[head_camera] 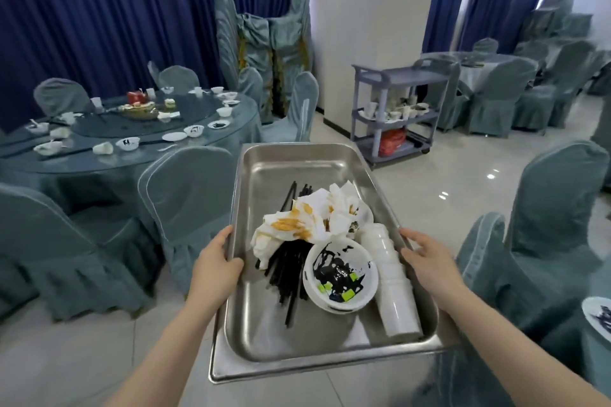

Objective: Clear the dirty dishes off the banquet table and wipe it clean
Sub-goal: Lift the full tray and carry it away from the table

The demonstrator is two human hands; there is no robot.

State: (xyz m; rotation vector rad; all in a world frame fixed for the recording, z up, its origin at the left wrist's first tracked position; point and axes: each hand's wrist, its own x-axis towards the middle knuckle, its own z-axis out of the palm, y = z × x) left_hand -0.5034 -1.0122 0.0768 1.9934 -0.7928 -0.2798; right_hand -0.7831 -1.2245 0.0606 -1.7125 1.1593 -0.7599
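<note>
steel tray (274, 175) rides level in front of you, your left hand (216, 266) and right hand (426, 263) clamped on its 2 side rims; stiff, slick, heavy with loose bowl (340, 276) and cups (393, 277), so keep it flat.

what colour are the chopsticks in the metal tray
Black. The chopsticks lie in the tray, clearest in the head view.

The fingers of both hands were hidden beneath the rim of the rectangular stainless-steel tray (264, 334), the black chopsticks (287, 269) lay partly buried under stained white napkins (291, 230), and a blue-patterned white plate (599, 314) was cut off by the right edge.
</note>
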